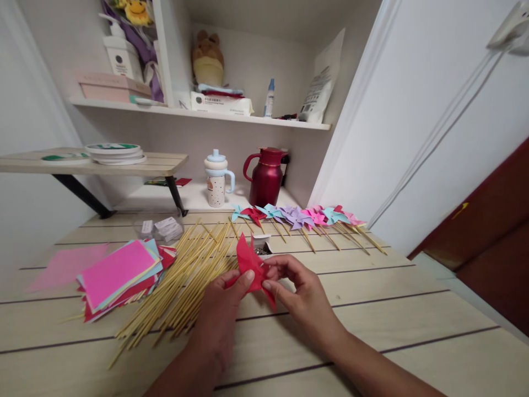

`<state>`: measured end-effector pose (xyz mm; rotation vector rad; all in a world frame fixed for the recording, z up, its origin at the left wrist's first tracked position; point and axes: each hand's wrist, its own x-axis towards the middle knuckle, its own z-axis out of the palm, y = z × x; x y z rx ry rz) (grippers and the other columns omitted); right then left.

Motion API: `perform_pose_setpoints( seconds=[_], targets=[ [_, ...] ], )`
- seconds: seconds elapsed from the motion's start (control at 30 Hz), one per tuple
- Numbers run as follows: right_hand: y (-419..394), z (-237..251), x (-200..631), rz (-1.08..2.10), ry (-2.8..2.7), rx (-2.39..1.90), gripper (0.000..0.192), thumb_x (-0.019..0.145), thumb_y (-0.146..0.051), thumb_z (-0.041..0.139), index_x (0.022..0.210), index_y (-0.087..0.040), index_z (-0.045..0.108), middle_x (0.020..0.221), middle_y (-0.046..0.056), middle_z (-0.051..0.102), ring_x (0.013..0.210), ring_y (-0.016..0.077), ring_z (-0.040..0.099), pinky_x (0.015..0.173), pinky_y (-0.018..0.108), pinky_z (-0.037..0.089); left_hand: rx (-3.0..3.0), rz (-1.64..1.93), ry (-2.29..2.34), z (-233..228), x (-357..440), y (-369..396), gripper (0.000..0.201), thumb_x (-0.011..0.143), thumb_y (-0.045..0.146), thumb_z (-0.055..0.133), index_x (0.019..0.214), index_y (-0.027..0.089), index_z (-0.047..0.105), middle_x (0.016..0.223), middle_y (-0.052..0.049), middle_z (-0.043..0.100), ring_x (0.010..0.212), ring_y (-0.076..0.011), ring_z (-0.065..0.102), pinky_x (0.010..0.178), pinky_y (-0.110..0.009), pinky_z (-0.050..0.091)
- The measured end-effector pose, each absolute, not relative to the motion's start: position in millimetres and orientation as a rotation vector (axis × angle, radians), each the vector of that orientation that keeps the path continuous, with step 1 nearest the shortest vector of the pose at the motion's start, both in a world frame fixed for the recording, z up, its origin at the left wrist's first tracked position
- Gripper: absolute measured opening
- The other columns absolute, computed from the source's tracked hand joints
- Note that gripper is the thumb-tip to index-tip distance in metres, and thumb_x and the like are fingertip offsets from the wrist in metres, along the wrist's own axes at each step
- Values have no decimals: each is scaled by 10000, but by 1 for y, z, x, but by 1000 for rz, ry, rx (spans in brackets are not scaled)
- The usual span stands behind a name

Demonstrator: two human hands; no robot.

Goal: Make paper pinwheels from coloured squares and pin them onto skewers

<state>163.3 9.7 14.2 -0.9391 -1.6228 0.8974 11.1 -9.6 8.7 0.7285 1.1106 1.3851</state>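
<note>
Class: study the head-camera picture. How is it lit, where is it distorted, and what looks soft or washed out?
Head view: soft, even indoor light, only faint shadows under the hands holding the red paper; wide-lens bending curves the wooden table planks and tilts the walls; the far shelf is slightly soft; the white wall at right is bright, nearly washed out.

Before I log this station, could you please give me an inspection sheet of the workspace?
Surface: pale wooden table.
Job's things: red paper piece; bamboo sticks; coloured paper stack; finished pinwheels.
Clutter: small box of pins; plastic packets.
Hands: left hand and right hand both pinch the red paper.
Cables: white cord down the wall.
Surroundings: red jug, cup, stocked shelf.
</note>
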Motion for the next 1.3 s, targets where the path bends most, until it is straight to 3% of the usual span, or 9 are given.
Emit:
perform_pose_setpoints(
  seconds=[0.13, 0.27, 0.4, 0.57, 0.77, 0.9, 1.07, 1.3],
  targets=[
    [12, 11, 165, 911, -1573, -916, 173, 784, -258, 739, 954, -245, 710, 1069, 53, 624, 981, 216, 603, 870, 353, 493, 661, 1365, 1104, 9, 11, -9, 320, 630, 396, 820, 830, 155, 753, 815, -66, 746, 808, -217, 657, 835, -359, 481],
    [17, 8, 166, 1132, -1228, -928, 281, 826, -375, 707, 1077, -275, 632, 983, 19, 653, 873, 186, 618, 829, 345, 497, 584, 1367, 1001, 15, 11, -8, 266, 671, 357, 808, 831, 154, 746, 837, -64, 753, 812, -188, 649, 846, -329, 485],
    [24, 8, 166, 1330, -980, -915, 252, 816, -464, 691, 901, -236, 626, 898, 28, 690, 805, 192, 640, 763, 334, 498, 613, 1354, 877, 22, 12, -9, 234, 720, 344, 782, 844, 148, 754, 879, -72, 757, 837, -176, 645, 853, -301, 491],
    [20, 13, 161, 1568, -891, -841, 231, 673, -323, 832, 746, -190, 657, 769, 13, 699, 675, 149, 612, 679, 267, 472, 664, 1313, 863, 23, 13, -13, 163, 740, 318, 771, 791, 163, 756, 812, -40, 750, 784, -154, 645, 810, -273, 504],
    [18, 13, 164, 1445, -1000, -774, 196, 679, -294, 840, 756, -186, 696, 743, -10, 670, 668, 128, 556, 665, 245, 435, 641, 1307, 948, 19, 13, -10, 156, 711, 309, 789, 756, 165, 748, 707, -10, 723, 698, -140, 636, 721, -253, 495],
    [18, 13, 166, 1387, -1087, -803, 161, 691, -310, 832, 764, -205, 733, 762, -2, 676, 708, 141, 551, 688, 255, 443, 612, 1317, 1023, 16, 13, -10, 254, 665, 335, 817, 821, 147, 748, 813, -52, 753, 761, -169, 650, 788, -300, 494],
    [16, 14, 165, 1392, -1193, -860, 216, 740, -365, 784, 920, -246, 781, 845, 34, 707, 763, 176, 573, 705, 293, 458, 635, 1307, 1074, 12, 12, -11, 325, 649, 365, 823, 879, 150, 745, 927, -87, 761, 862, -217, 659, 864, -355, 476],
    [15, 16, 166, 1452, -1316, -871, 260, 782, -414, 736, 979, -246, 753, 701, -2, 629, 571, 123, 499, 565, 258, 413, 783, 1293, 1102, 10, 10, -10, 330, 690, 426, 774, 876, 154, 760, 892, -88, 763, 870, -246, 665, 854, -359, 453]
  ],
)
